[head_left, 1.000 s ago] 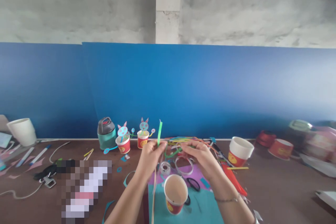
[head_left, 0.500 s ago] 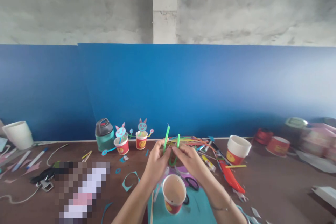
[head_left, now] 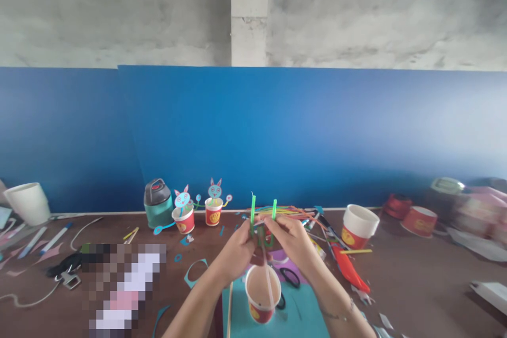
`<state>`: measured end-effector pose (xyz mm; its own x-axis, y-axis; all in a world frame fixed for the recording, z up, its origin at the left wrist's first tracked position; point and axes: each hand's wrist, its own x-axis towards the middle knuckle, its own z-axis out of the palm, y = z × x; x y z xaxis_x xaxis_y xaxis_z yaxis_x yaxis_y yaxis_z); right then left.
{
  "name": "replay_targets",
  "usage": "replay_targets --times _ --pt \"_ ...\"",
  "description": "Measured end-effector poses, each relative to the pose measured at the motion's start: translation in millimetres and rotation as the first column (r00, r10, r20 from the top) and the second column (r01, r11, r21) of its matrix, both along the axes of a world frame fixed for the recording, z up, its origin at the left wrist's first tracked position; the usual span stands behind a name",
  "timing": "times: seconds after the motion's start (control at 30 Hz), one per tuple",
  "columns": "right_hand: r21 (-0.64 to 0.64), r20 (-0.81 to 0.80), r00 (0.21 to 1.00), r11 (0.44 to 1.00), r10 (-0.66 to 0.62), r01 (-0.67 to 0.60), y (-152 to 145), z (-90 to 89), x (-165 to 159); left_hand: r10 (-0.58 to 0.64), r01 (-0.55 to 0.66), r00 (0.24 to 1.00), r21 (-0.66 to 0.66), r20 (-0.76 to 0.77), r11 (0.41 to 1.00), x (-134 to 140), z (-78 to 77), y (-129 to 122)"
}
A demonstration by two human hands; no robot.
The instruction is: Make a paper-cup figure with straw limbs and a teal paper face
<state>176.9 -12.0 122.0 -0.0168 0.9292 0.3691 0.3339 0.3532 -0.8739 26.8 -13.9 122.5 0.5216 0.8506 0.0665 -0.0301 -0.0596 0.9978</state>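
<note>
Compared with half a second ago, the green pipe cleaner (head_left: 253,208) has its left arm turned from a rightward lean to nearly vertical, its two tips stand a little wider apart, and a pale strip (head_left: 268,280) now slants down from between the hands across the paper cup (head_left: 259,313) below them. The left hand (head_left: 238,243) pinches the left arm of the pipe cleaner and the right hand (head_left: 291,228) pinches the right arm; which of them grips the pale strip I cannot tell. Held up between the hands, the pipe cleaner forms a U, both arms running upward, roughly parallel, with tips above the fingers toward the blue partition (head_left: 253,137) and the bend hanging lowest, the left tip standing slightly higher
</note>
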Motion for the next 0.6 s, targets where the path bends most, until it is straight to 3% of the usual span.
replay_targets --times 0.1,0.2,0.3,0.4,0.47,0.6 --pt "-0.089 -0.038 0.995 0.991 0.094 -0.098 -4.0 4.0 -2.7 -0.044 0.046 0.992 0.011 -0.115 0.999 -0.6 -3.8 -1.0" --pt "-0.156 -0.019 0.988 0.975 0.156 -0.157 -8.7 7.1 -5.6 -0.015 0.025 0.978 0.048 -0.208 0.999 -0.9 -12.3 -0.6" --pt "-0.158 0.027 0.989 0.977 0.147 -0.141 -12.4 9.1 -7.4 0.037 -0.013 0.950 0.078 -0.310 0.997 -1.1 -21.6 -0.4" --pt "-0.105 0.083 0.992 0.991 0.097 -0.088 -13.6 8.7 -8.9 0.121 -0.046 0.914 0.197 -0.388 0.979 -0.8 -27.5 -2.5" --pt "-0.080 0.071 0.991 0.991 0.112 -0.107 -12.5 7.5 -8.9 0.147 -0.051 0.911 0.248 -0.385 0.967 -0.8 -26.6 -4.7" --pt "-0.046 -0.001 0.991 0.990 0.133 -0.133 -7.9 8.0 -0.9 0.084 -0.024 0.953 0.202 -0.293 0.979 -6.6 -12.1 -3.0"
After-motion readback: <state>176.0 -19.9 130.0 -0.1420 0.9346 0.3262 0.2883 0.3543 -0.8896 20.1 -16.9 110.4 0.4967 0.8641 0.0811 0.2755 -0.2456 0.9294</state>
